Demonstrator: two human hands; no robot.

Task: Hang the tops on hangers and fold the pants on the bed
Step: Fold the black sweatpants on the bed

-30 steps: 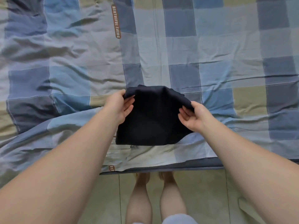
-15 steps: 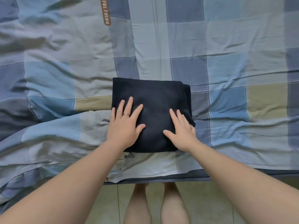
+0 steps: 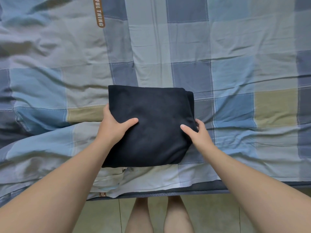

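One garment is in view, and its folding looks done. The bed [image 3: 235,47], under a checked cover, fills most of the view. On it, near the front edge, sit the pants [image 3: 156,115], dark and folded into a compact block, with layered edges showing at the right side.

The left grip [image 3: 114,126] clasps the block's left edge, thumb laid across the top and fingers out of sight under the cloth. The right grip [image 3: 197,134] takes the right edge the same way, thumb on top and fingers curled round the side. I cannot tell whether the block is raised off the cover or lying on it.

With both sides held like this, I judge that little is left for this pair beyond moving it or setting it down squarely. No tops, hangers or other pants show here, so the hanging half of the task cannot be judged.
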